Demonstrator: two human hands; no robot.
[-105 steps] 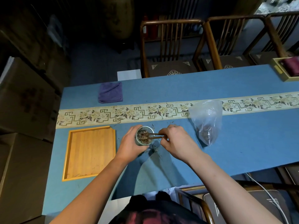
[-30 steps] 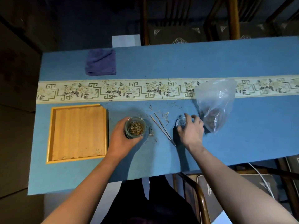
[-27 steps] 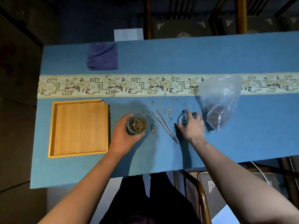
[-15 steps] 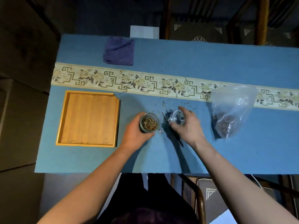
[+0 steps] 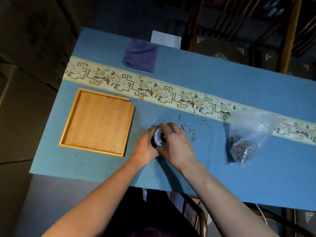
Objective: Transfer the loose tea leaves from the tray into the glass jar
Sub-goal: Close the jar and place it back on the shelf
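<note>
The small glass jar (image 5: 154, 144) stands on the blue table between both hands. My left hand (image 5: 144, 147) wraps around its side. My right hand (image 5: 174, 142) holds the clear glass lid (image 5: 159, 136) on top of the jar's mouth, so the tea inside is hidden. The wooden tray (image 5: 97, 119) lies to the left, nearly bare, with a few crumbs near its front edge. Loose tea leaves (image 5: 191, 129) are scattered on the cloth just right of my right hand. The wooden tongs are mostly hidden under my right hand.
A clear plastic bag (image 5: 246, 137) holding dark tea lies to the right. A folded purple cloth (image 5: 141, 56) sits at the far side, beyond the patterned runner (image 5: 119, 81). Wooden chairs (image 5: 222, 48) stand behind the table; its left edge is near the tray.
My right hand put down the tongs, picked up the glass lid from the right and brought it left onto the jar. My left hand kept hold of the jar.
</note>
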